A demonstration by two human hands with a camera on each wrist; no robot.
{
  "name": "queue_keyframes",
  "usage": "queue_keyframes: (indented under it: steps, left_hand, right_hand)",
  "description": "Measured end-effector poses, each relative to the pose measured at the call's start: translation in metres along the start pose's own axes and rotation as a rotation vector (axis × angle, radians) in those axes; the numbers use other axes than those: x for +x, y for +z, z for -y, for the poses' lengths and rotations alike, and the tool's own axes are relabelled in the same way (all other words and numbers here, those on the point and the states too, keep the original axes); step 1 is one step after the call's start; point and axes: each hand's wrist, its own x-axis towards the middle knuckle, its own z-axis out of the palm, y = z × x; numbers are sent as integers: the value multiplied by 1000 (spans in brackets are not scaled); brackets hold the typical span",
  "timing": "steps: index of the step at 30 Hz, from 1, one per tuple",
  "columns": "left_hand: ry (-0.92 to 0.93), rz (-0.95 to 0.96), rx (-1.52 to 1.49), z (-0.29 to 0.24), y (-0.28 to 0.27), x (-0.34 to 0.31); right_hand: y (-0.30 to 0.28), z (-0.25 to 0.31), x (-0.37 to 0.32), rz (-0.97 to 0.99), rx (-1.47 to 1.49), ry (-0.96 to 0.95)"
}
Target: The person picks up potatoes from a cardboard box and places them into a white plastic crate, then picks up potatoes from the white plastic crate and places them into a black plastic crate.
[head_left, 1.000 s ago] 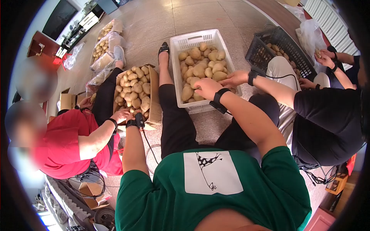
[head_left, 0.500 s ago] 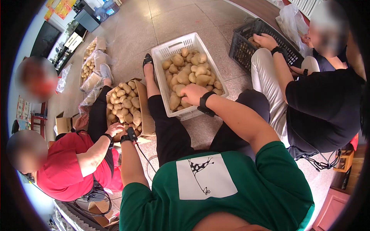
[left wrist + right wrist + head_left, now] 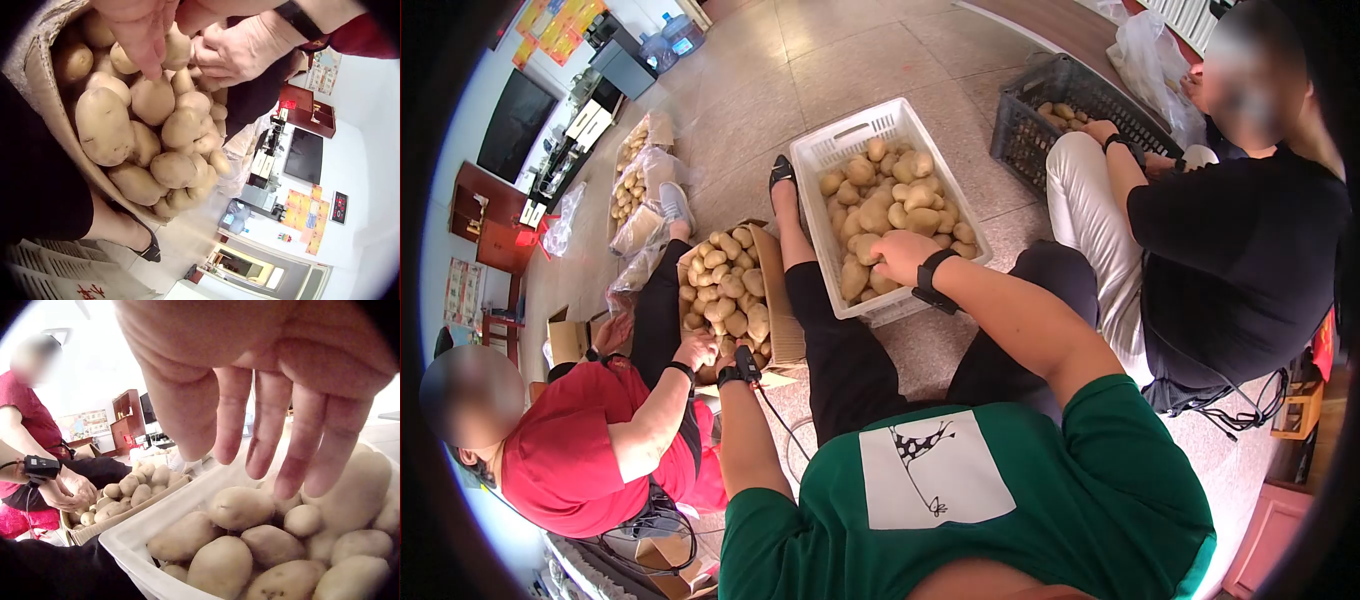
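In the white crate (image 3: 815,160) potatoes are heaped. Over its near left part hangs my right hand (image 3: 905,258), palm down; the right wrist view shows the fingers loosely extended just above a potato (image 3: 242,508), with nothing in the palm. My left hand (image 3: 140,37) reaches into the near end of a cardboard box (image 3: 783,300) full of potatoes. A potato (image 3: 178,49) sits between its thumb and fingers, partly hidden by them. Beside it, another person's hand (image 3: 240,53) works in the same box.
A person in red (image 3: 570,450) sits at left, one in black (image 3: 1230,270) at right beside a black crate (image 3: 1090,110) with potatoes. Further potatoes lie in a plastic-lined box (image 3: 632,185). My shod foot (image 3: 782,170) stands between cardboard box and white crate.
The person in black has drawn a hand back from the white crate to the black crate. My right hand stays over the white crate's near part. My left hand stays at the cardboard box.
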Motion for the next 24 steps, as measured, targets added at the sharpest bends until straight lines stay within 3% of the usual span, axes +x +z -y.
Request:
queue_keyframes:
  steps: [11,15,19,21,24]
  left_hand:
    - [-88,21,-93,27,26,-7]
    - [-95,142,54,65,48,-23]
    - [-244,217,172,108,73,-47]
    - [-322,344,311,131,83,-62]
    - [-291,316,365,174,98,-105]
  right_hand:
    - [-2,3,-2,-13,4,78]
    - [-2,0,0,-40,-58,92]
    - [0,-10,5,-47,-148,202]
    - [0,-12,6,-76,-167,244]
    - [-9,-9,2,-73,-245,367]
